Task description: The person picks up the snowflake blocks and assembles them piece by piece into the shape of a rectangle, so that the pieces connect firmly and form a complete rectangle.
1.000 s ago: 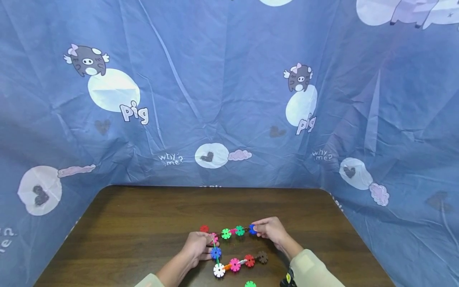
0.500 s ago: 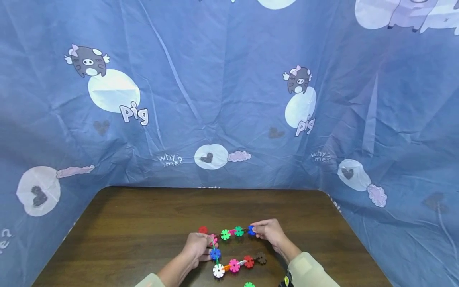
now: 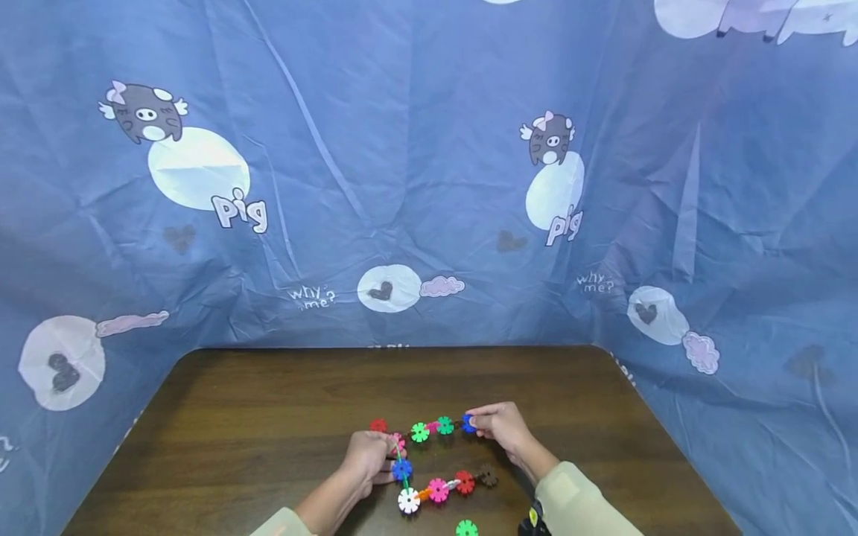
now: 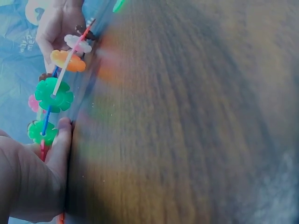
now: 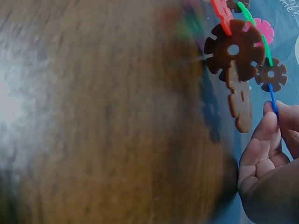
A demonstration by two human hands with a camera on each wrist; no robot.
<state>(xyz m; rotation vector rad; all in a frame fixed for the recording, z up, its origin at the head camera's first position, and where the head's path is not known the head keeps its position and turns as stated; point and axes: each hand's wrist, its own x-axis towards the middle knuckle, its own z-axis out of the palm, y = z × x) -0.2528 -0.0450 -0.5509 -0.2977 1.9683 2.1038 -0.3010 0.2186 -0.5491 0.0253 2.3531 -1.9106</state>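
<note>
In the head view, a chain of notched plastic snowflake discs makes a bent, three-sided shape above the table. My left hand grips its far left corner at a pink disc, partly covered by the fingers. At the far row's right end, my right hand pinches a blue disc between thumb and fingers. A light green disc and a green disc sit between the hands. Down the left side come a blue disc and a white disc; the near row ends in a brown disc.
A separate green disc lies at the bottom of the head view. The brown wooden table is bordered by a blue printed curtain. A dark object with a yellow spot shows beside the right sleeve.
The head view has shifted slightly. Both hands keep their hold on the chain, with almost no movement visible.
</note>
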